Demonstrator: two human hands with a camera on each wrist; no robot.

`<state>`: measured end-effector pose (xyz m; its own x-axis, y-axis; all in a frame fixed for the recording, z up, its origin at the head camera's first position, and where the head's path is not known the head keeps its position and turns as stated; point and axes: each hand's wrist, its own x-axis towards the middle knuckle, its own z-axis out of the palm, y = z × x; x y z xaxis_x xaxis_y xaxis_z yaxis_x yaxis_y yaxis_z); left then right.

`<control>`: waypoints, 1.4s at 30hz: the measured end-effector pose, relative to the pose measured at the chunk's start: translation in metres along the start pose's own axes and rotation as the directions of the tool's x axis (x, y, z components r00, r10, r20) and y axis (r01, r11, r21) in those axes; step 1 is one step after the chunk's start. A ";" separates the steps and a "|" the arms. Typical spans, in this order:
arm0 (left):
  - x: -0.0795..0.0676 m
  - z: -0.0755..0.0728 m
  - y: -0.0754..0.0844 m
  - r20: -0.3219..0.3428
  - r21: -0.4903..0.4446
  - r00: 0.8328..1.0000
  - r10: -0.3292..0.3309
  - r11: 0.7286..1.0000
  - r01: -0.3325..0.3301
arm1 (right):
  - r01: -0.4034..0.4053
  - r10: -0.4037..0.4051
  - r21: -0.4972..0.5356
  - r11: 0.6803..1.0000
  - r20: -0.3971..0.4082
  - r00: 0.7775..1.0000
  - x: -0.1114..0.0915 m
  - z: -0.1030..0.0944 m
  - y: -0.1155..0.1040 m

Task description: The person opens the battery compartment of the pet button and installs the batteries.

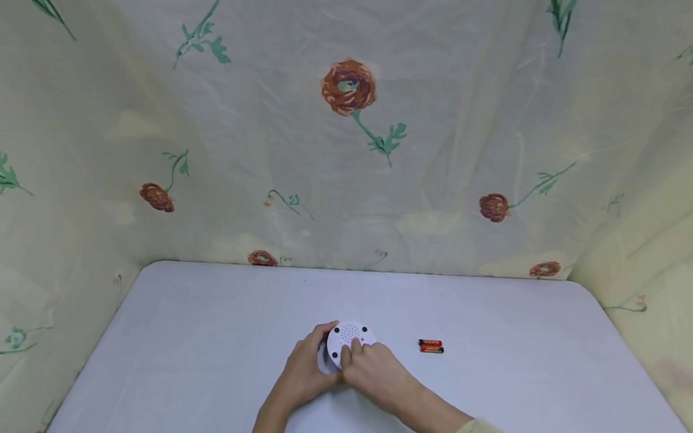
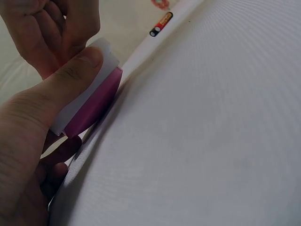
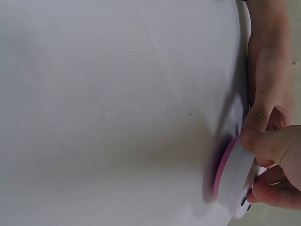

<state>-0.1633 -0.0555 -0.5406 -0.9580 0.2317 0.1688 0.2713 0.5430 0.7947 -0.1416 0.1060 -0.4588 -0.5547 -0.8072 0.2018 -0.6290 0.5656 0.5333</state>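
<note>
A round device (image 1: 346, 334) with a white underside and a pink lower rim lies face down on the table. Speaker holes and small black feet mark its underside. My left hand (image 1: 304, 371) grips its left edge; in the left wrist view the left thumb (image 2: 77, 70) lies along the white side, above the pink rim (image 2: 96, 103). From the right, my right hand (image 1: 380, 374) reaches over with bent fingers on the underside. In the right wrist view, the right fingers (image 3: 273, 193) touch the white face near a black foot. They hide part of that face.
Two red-and-black batteries (image 1: 430, 346) lie side by side on the white-covered table (image 1: 214, 341), right of the hands. A flower-patterned curtain (image 1: 436, 116) hangs behind the table and along both sides.
</note>
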 end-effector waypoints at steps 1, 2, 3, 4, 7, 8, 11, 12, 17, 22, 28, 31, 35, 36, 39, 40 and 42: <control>0.000 0.000 0.000 0.000 0.001 1.000 -0.001 1.000 0.001 | 0.000 0.000 -0.002 1.000 0.000 1.000 0.000 0.000 0.000; 0.000 0.000 0.000 0.001 -0.004 1.000 -0.002 1.000 0.002 | -0.001 0.001 -0.003 1.000 -0.001 1.000 0.000 0.001 0.000; 0.000 0.000 0.000 0.002 -0.007 1.000 -0.005 1.000 0.005 | -0.003 0.003 -0.002 1.000 0.000 1.000 0.000 0.001 0.000; 0.000 0.000 0.000 0.002 -0.010 1.000 -0.003 1.000 0.003 | -0.005 0.005 -0.002 1.000 0.001 1.000 -0.001 0.001 0.000; 0.000 -0.001 0.000 -0.001 -0.013 1.000 0.001 1.000 -0.001 | -0.019 0.019 0.002 1.000 0.004 1.000 -0.001 0.002 0.000; 0.000 -0.001 0.000 -0.001 -0.013 1.000 0.003 1.000 -0.003 | -0.024 0.024 0.007 1.000 0.005 1.000 -0.002 0.002 0.000; 0.000 -0.001 0.000 0.000 -0.005 1.000 0.000 1.000 0.000 | -0.048 0.048 0.034 0.998 0.008 0.999 -0.003 0.002 0.000; 0.000 -0.001 0.000 0.001 -0.002 1.000 0.000 1.000 0.000 | -0.060 0.059 0.048 0.997 0.009 0.998 -0.003 0.001 0.000; 0.001 -0.001 -0.001 0.012 0.012 1.000 -0.012 1.000 0.012 | -0.125 0.128 0.137 0.983 -0.016 0.992 -0.005 0.002 0.002; 0.001 0.000 -0.002 -0.004 0.016 1.000 -0.025 1.000 0.025 | -0.192 0.219 0.282 0.940 -0.067 0.974 -0.009 0.007 0.007; 0.002 0.001 -0.002 -0.008 0.007 0.999 -0.031 0.999 0.031 | -0.213 0.272 0.416 0.884 -0.085 0.959 -0.014 0.014 0.013; 0.002 0.001 -0.002 0.003 0.007 0.999 -0.040 0.999 0.040 | -0.204 0.275 0.445 0.872 -0.099 0.956 -0.015 0.017 0.015; 0.001 0.001 -0.003 -0.004 0.008 0.998 -0.055 0.998 0.055 | -0.170 0.249 0.456 0.874 -0.120 0.961 -0.014 0.021 0.017; 0.001 0.001 -0.003 -0.007 0.009 0.999 -0.054 0.998 0.054 | -0.160 0.241 0.456 0.875 -0.125 0.962 -0.014 0.023 0.016; 0.001 -0.001 -0.003 -0.011 0.013 0.999 -0.040 0.999 0.040 | -0.134 0.224 0.456 0.880 -0.150 0.963 -0.013 0.026 0.016; 0.001 -0.001 -0.004 -0.010 0.015 0.999 -0.036 0.999 0.036 | -0.127 0.219 0.455 0.881 -0.156 0.963 -0.013 0.027 0.016; 0.001 -0.002 -0.004 -0.008 0.018 1.000 -0.028 0.999 0.028 | -0.112 0.210 0.456 0.883 -0.168 0.963 -0.011 0.028 0.015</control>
<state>-0.1659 -0.0590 -0.5427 -0.9660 0.2102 0.1506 0.2457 0.5640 0.7884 -0.1604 0.1286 -0.4762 -0.5745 -0.6873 0.4444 -0.7412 0.6672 0.0736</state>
